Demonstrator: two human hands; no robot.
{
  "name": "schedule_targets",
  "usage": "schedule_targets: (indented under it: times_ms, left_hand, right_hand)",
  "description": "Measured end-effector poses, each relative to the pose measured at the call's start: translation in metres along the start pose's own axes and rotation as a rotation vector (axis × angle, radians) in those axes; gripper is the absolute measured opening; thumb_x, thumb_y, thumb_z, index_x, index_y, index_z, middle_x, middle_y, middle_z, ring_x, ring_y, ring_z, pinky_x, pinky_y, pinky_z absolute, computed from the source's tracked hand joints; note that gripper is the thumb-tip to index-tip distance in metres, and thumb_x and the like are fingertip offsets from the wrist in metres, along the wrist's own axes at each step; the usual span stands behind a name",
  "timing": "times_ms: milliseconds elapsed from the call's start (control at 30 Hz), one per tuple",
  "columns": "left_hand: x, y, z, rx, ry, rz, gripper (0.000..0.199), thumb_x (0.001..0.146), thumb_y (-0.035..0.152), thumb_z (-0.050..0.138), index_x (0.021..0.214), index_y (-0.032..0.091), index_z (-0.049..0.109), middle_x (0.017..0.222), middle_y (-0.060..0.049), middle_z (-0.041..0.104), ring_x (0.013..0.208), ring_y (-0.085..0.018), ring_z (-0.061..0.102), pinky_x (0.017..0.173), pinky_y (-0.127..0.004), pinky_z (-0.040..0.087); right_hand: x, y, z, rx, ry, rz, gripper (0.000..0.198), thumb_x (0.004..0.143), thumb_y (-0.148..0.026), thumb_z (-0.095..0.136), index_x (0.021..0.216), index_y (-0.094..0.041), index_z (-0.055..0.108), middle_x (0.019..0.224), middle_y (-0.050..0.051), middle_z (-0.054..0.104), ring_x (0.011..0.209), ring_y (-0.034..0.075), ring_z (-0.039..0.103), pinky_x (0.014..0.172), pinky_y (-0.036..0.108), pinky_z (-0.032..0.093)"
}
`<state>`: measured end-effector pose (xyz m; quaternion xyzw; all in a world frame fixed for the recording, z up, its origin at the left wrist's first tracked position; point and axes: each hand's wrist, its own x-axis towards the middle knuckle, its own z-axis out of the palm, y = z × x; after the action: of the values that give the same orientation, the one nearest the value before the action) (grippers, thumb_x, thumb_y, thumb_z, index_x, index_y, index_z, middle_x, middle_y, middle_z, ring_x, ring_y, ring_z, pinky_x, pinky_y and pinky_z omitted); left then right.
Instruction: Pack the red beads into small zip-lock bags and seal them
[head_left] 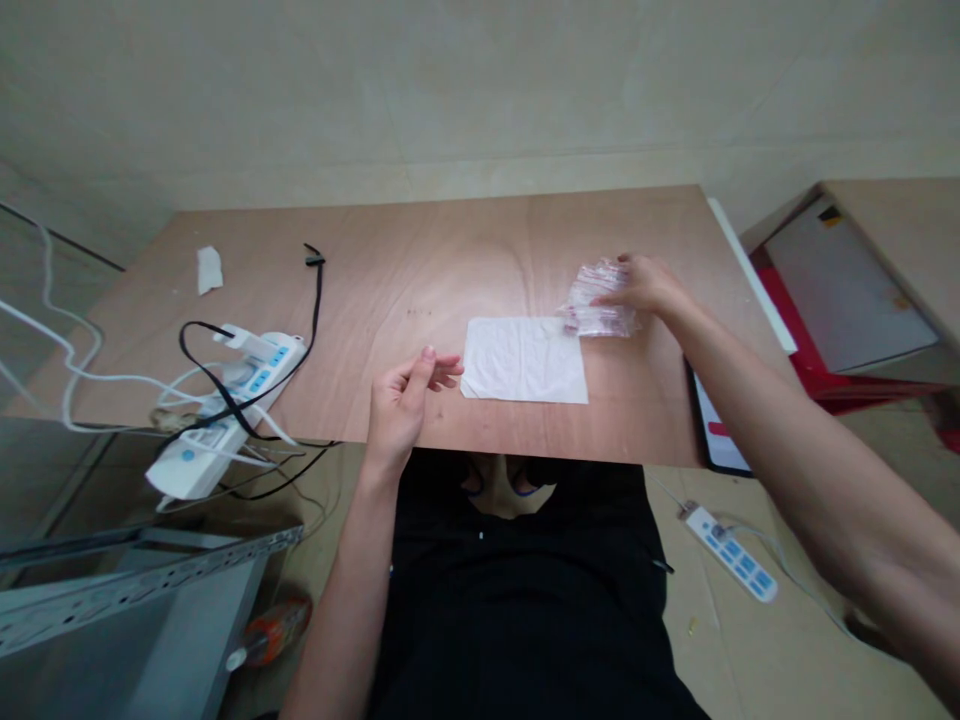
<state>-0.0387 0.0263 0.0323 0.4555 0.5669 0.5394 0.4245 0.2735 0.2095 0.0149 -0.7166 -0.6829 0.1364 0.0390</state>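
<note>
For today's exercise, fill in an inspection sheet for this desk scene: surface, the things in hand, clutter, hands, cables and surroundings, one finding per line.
Surface: bare plywood table, lightly marked.
Things in hand: white tissue sheet lies flat near the front edge; clear plastic packet rests at its far right corner.
Clutter: small paper scrap at far left.
Hands: right hand rests on the packet, fingers touching it; left hand hovers just left of the tissue, holding nothing.
Cables: white power strip overhangs the left front edge, tangled with black cable and white leads.
Surroundings: second power strip on the floor; red stand at right; metal rack lower left.
</note>
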Motion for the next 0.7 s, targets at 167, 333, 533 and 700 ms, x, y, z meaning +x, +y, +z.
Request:
schedule_targets:
  times_ms: [167,333,533,700]
  left_hand:
    - [0.001,-0.001,-0.004,-0.006,-0.002,0.014,0.032,0.087,0.044,0.061,0.081,0.016,0.077,0.076,-0.006,0.076,0.065,-0.013,0.065,0.066,-0.026,0.048]
    - [0.000,-0.007,-0.009,0.007,-0.003,0.002,0.033,0.087,0.044,0.060,0.082,0.016,0.077,0.078,-0.007,0.076,0.066,-0.014,0.066,0.067,-0.027,0.049]
    - [-0.002,-0.011,-0.017,0.012,-0.001,-0.015,0.035,0.087,0.046,0.060,0.082,0.016,0.077,0.078,-0.008,0.076,0.068,-0.015,0.066,0.068,-0.027,0.049]
    - [-0.006,-0.018,-0.029,-0.028,0.058,-0.039,0.035,0.084,0.046,0.062,0.081,0.014,0.076,0.077,-0.008,0.075,0.066,-0.013,0.065,0.066,-0.025,0.047]
  right_hand:
    - [0.018,0.001,-0.012,-0.019,-0.066,0.062,0.030,0.063,-0.034,0.085,0.071,-0.011,0.067,0.080,0.015,0.069,0.092,0.035,0.067,0.078,0.039,0.049]
    - [0.010,0.002,-0.017,0.084,0.109,0.060,0.037,0.063,-0.025,0.082,0.050,-0.022,0.047,0.063,0.007,0.060,0.085,0.026,0.065,0.073,0.035,0.045]
    - [-0.005,-0.007,-0.034,0.207,0.281,0.078,0.036,0.063,-0.025,0.078,0.058,-0.024,0.043,0.067,0.005,0.060,0.075,0.016,0.057,0.065,0.032,0.036]
    - [-0.019,-0.046,-0.050,0.402,0.410,-0.053,0.033,0.063,-0.030,0.076,0.065,-0.021,0.045,0.080,0.008,0.064,0.077,0.013,0.056,0.066,0.032,0.036]
